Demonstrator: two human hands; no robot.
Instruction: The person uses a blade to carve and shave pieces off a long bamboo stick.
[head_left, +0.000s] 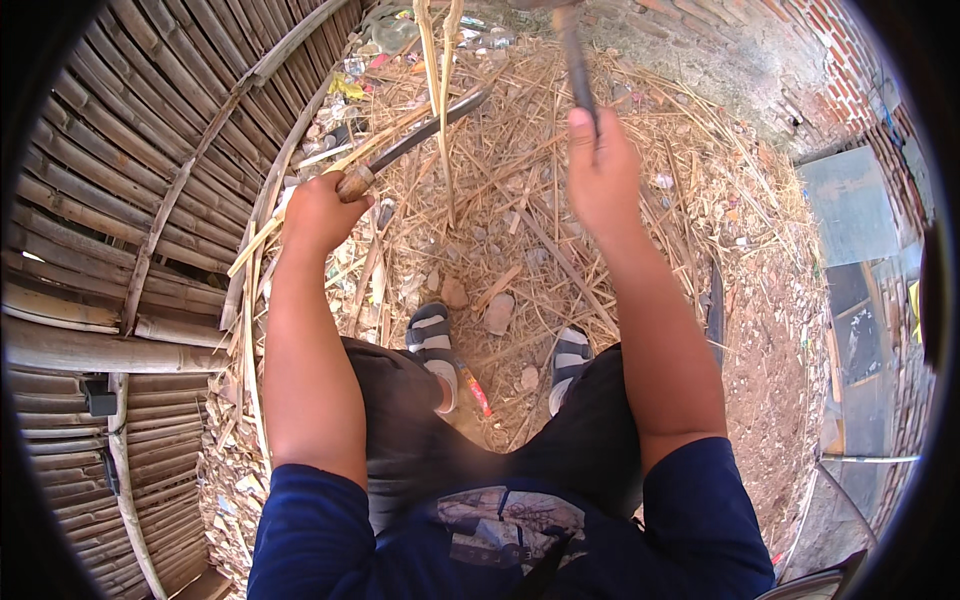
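My left hand (pixel 318 218) is closed round the short wooden handle of a curved-bladed knife (pixel 425 132), its dark blade slanting up to the right. The blade crosses a pale split stick (pixel 445 150), which stands roughly upright with two prongs at the top. I cannot tell whether the blade sits in the split. A long pale strip (pixel 262 243) passes by my left hand; whether the fingers also touch it is unclear. Raised at the right, my right hand (pixel 603 170) grips the dark handle of a hammer-like tool (pixel 577 65). Motion blurs it, and the picture's top edge cuts off its head.
Dry sticks and splinters (pixel 540 180) litter the ground, with stones (pixel 498 313) near my sandalled feet (pixel 432 335). A bamboo wall (pixel 150 130) rises at the left. At the back right stands a brick wall (pixel 835 60), with grey panels (pixel 855 205) along the right.
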